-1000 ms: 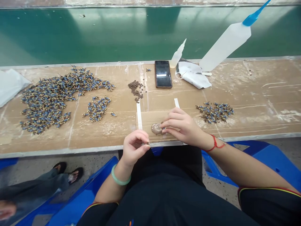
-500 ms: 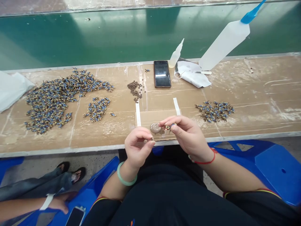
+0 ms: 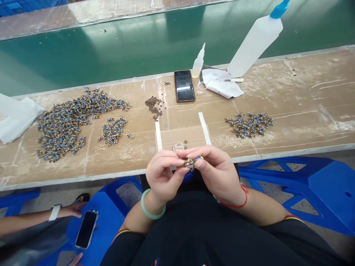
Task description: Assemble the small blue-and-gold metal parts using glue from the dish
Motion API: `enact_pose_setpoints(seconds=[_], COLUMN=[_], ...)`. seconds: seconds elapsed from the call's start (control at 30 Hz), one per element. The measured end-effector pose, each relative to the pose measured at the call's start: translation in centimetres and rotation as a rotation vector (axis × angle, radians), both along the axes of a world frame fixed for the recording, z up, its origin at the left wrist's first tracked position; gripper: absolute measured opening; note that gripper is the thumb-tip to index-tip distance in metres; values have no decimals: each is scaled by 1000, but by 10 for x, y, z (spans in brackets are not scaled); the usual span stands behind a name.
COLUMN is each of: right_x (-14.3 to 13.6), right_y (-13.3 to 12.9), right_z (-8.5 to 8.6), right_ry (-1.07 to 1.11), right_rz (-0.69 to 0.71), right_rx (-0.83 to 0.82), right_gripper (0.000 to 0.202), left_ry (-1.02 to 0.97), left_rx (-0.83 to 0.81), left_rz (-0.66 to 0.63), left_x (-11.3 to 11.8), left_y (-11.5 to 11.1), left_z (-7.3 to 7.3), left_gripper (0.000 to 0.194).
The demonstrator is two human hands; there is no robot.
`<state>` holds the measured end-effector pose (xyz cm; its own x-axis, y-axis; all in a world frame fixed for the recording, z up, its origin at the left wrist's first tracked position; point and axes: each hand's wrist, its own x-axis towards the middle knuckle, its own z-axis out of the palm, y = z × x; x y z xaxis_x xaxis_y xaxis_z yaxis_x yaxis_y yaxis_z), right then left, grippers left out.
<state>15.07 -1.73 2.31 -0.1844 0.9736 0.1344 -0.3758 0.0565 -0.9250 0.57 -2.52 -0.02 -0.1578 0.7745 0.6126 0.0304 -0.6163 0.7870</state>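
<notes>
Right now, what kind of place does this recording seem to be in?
Probably a small-parts assembly workshop: a large heap of tiny blue-and-yellow pieces, a pile of small brown discs, and a cardboard-covered bench.

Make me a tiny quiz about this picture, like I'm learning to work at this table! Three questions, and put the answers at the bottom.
1. Which wrist wears the green bangle?
A) the person's left
B) the person's right
2. True or false: the right hand holds a little blue-and-yellow piece.
3. Fill in the missing colour: the big white bottle has a ____ tip.

Key: 1. A; 2. true; 3. blue
</notes>
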Motion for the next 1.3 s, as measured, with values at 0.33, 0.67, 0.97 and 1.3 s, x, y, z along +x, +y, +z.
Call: enact_pose_setpoints(seconds=[0.33,0.67,0.97,1.3], right_x=[4,4,9,8], right_y=[0,-1,3,2], right_z=[6,10,17,8], right_ry=[-23,-37,-28,-93], right_rz=[33,66,141,-125], right_rx=[39,41,-9,127], right_gripper=[15,20,18,14], left_ry=[110,246,396,310], left_rx=[60,194,316,112], left_rz=[25,133,117,44], left_x=[-4,-6,-18,-11], left_y=[0,2,5,5], left_z=[1,12,19,10], left_gripper=[9,7,6,33])
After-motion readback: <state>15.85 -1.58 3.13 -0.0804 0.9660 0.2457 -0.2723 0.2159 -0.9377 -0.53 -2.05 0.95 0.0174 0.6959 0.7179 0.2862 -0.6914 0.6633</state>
